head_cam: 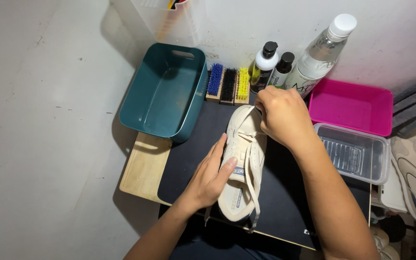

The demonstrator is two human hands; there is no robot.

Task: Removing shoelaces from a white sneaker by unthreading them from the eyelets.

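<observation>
a cream sneaker (243, 159) is gripped at its side by the left hand (211, 177) and pinched at the toe laces by the closed right hand (281, 115), brushes (228, 85) and bottles (270, 66) just behind.

Hard light from above and in front floods the pale wall and floor, washing them nearly white. The teal bin (164, 94) casts a dark shadow to its left. Glare glints off the clear bottle (319, 58). The lower right corner falls dim; focus stays sharp throughout.
</observation>
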